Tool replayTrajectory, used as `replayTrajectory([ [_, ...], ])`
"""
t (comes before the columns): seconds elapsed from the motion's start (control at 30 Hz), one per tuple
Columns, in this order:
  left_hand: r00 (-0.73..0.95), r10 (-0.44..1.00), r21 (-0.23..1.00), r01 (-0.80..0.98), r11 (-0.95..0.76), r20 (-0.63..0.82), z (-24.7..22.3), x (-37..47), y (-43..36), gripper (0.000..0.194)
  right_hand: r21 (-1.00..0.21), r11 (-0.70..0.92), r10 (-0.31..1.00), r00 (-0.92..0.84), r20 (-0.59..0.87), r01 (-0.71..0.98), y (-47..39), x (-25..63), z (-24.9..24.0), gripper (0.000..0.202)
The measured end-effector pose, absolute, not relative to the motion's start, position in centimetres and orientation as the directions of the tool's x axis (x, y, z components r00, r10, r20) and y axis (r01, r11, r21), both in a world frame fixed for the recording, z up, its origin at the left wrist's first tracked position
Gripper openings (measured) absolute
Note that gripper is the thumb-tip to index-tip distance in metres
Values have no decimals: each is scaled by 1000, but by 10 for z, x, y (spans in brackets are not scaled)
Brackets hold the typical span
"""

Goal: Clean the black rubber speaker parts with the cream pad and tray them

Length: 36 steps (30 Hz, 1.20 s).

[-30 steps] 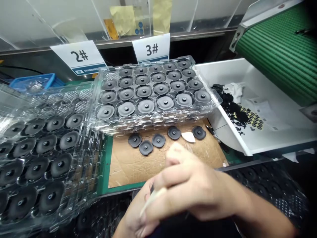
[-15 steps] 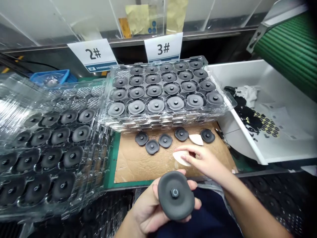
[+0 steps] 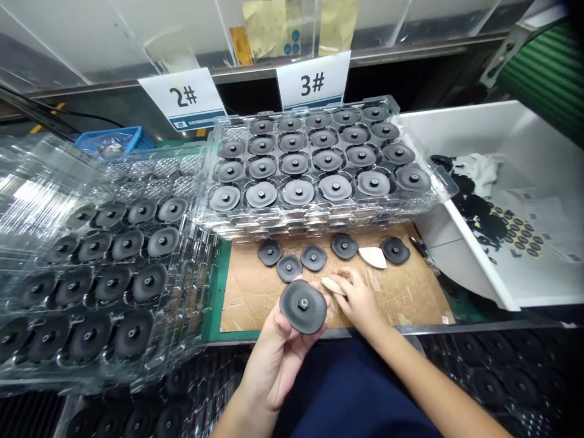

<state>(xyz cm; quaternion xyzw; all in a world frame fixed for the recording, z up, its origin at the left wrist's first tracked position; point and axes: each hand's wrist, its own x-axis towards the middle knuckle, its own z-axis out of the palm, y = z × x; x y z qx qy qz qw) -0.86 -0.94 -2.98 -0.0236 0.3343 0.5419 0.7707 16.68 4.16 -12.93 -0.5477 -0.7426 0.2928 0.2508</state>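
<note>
Clear moulded plastic makes up the largest item, a glossy transparent tray stack (image 3: 166, 165) at left, its round pockets holding rows of matte black discs. Beside it stands a second transparent plastic tray stack (image 3: 319, 220), its layered front edges crinkled and reflective, likewise loaded with black discs, each carrying a small raised centre stud. At right sits a smooth white rigid bin (image 3: 547, 283) holding black scraps, crumpled white material and a yellowish sheet dotted with dark ovals. Flat brown cardboard (image 3: 255, 292), scuffed and slightly stained, lies in front of the second stack. Above the bin, a green finely ribbed surface (image 3: 547, 79) curves at the upper right. Two flat white paper signs, "2#" (image 3: 182, 97) and "3#" (image 3: 314, 82), stand behind the trays. A blue plastic basket (image 3: 134, 139) is at the rear left.

Left hand (image 3: 283, 356): grasping a matte black rounded-square disc (image 3: 292, 311), stud side up, fingertips curled round its edges; the disc appears over the cardboard's near side. Right hand (image 3: 358, 301): pinching a thin cream-coloured pad (image 3: 332, 285) just beside that disc; whether the pad touches the cardboard cannot be told. Five loose black discs (image 3: 289, 267) lie on the cardboard, with a flat cream wedge-shaped pad (image 3: 373, 257) between the two rightmost.
</note>
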Motion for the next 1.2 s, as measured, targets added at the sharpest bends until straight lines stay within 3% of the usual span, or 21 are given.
replayTrajectory([
  [0.13,49,845,447,-832,330,-532,-28,-7,-11,61,-769,207,960,-275,41,605,39,161,-116,28],
  [0.3,-14,861,523,-800,295,-508,-32,-8,-12,56,-832,200,924,-382,-16,518,28,156,-97,16],
  [0.4,-32,877,560,-781,278,-480,-30,-5,-10,55,-854,160,948,-320,-8,496,39,150,-61,18],
  [0.5,-22,900,592,-760,268,-436,-26,-1,-8,52,-877,245,957,-246,152,414,45,136,-12,26],
  [0.57,5,896,600,-741,302,-445,-23,-1,-8,49,-849,412,889,-348,297,329,42,126,14,26],
  [0.63,-4,885,617,-719,321,-465,-21,-3,-9,49,-843,462,815,-505,282,276,39,119,29,23],
  [0.73,-84,877,656,-699,286,-472,-17,-3,-11,51,-839,459,759,-620,201,291,41,114,35,20],
  [0.9,-94,878,671,-684,286,-470,-8,-1,-12,44,-706,640,745,-467,476,303,35,113,29,25],
  [1.1,-41,890,647,-702,298,-455,-10,2,-12,56,-759,587,777,-460,431,280,31,111,25,23],
  [1.2,-7,887,665,-664,342,-462,-6,4,-12,50,-739,603,781,-412,469,300,37,109,27,23],
])
